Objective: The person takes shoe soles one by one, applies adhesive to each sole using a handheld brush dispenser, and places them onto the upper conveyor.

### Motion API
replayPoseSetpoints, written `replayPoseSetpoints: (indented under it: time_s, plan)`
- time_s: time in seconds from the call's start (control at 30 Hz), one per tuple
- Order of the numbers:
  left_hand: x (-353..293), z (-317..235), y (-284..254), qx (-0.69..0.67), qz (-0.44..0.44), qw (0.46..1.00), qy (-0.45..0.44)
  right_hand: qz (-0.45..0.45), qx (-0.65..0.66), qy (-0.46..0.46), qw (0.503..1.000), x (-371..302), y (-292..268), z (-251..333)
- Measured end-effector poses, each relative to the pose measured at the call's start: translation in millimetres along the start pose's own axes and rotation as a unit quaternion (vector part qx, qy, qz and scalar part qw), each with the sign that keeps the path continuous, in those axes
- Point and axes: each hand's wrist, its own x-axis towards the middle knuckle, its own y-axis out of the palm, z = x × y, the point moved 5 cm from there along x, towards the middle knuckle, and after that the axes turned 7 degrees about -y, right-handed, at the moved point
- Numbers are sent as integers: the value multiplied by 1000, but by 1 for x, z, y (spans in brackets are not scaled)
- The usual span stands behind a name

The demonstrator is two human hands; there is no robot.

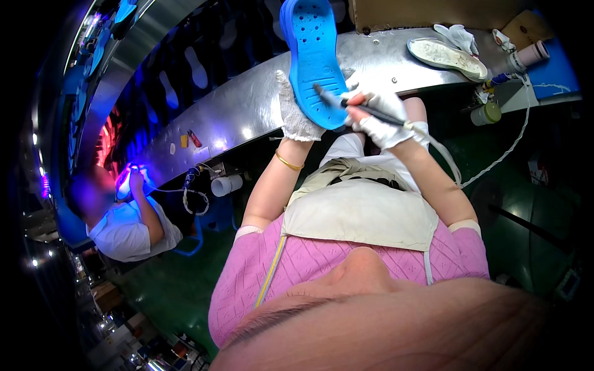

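A bright blue shoe sole (314,62), with small holes near its far end and grooves near its close end, is held tilted over the edge of the metal bench. My left hand (298,119), in a white knit glove, grips its near end from the left; the fingers beneath are hidden. In my gloved right hand (382,116) is a thin black-handled brush (331,98) with a pale tube running off its back end. Its dark tip is over the grooved part of the sole, slightly blurred; I cannot tell whether it touches.
On the bench (247,102) at the right lie a whitish sole (447,58) and crumpled white gloves (459,38), with a cardboard box (427,13) behind. A pale cord (525,133) hangs at the right near a green-lidded jar (486,114). A co-worker (130,226) sits at left.
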Motion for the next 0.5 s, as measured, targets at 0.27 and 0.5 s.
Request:
replayPoseSetpoints:
  time_s: [0.27,0.5]
  plan:
    - [3,-13,5,9,8,997,75,-42,106,145,983,0,0,-8]
    - [10,-17,11,97,23,992,73,68,42,47,996,2,20,-7]
